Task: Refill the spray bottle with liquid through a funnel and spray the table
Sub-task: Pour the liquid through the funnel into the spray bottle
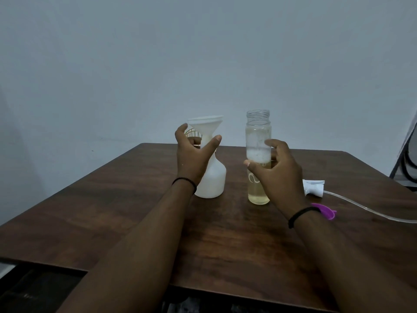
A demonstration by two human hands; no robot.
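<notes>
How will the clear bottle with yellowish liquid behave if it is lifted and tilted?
The clear bottle is tall and narrow, so a sideways push would probably tip it. It looks over half full, likely heavy for its size. Its mouth is uncapped, so the liquid could spill if tilted quickly.

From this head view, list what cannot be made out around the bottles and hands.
1. Liquid level in the white spray bottle: opaque wall, and the left hand covers its neck.
2. Whether the right hand touches the clear bottle: not clear from this angle.
3. The tube from the sprayer head: cut off by the right edge.
4. Purple object: partly behind the wrist.
</notes>
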